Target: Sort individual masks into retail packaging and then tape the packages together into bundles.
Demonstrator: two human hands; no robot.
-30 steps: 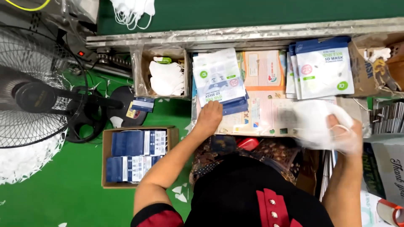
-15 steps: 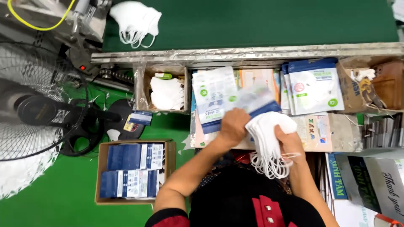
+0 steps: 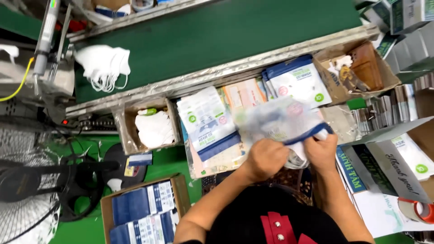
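since half a second ago both hands have drawn together over the counter, and the white stack of masks that hung from the right hand now sits mostly inside a clear pouch.

head view: left hand (image 3: 266,159) is curled, pinching the near edge of the blue-trimmed plastic pouch (image 3: 282,119); right hand (image 3: 322,151) is closed around the white masks (image 3: 296,159) at the pouch mouth, just right of the left hand. the pouch is blurred, its long axis running up and left, away from both hands, which touch it about equally. left of the pouch lies a stack of empty pouches (image 3: 209,122); beyond that, a cardboard tray of masks (image 3: 153,129). up-right of the pouch stand more pouches (image 3: 296,81); behind it the green conveyor belt (image 3: 217,40). nothing blocks the hands.
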